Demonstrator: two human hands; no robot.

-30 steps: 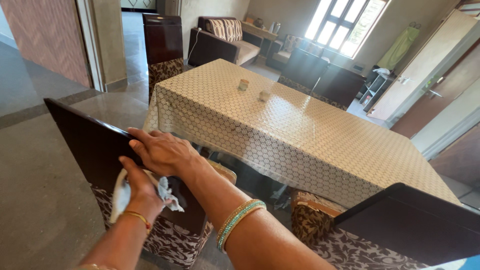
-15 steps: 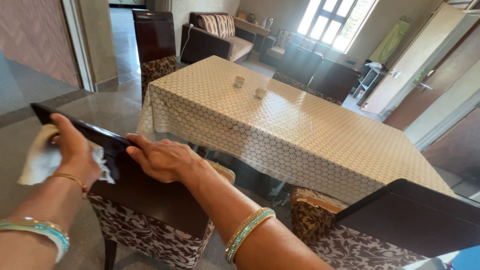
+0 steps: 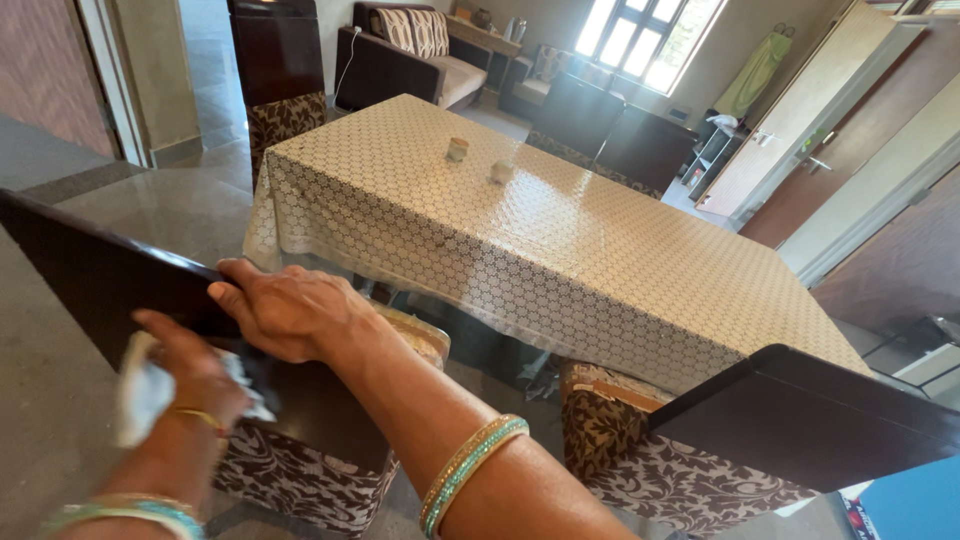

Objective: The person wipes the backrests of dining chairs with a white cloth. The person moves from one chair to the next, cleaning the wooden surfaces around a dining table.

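Daylight from a barred window (image 3: 632,35) falls across a patterned-cloth dining table (image 3: 560,240), a striped sofa (image 3: 420,50) and polished grey floor (image 3: 170,205).

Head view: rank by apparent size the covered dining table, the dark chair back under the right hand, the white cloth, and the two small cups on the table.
1. Dining table, largest.
2. Chair back, though nearness to the camera enlarges it.
3. White cloth in the left hand.
4. The two cups, alike; no ranking between them.

Glossy dark wooden chair back (image 3: 90,280), soft cloth (image 3: 142,395)
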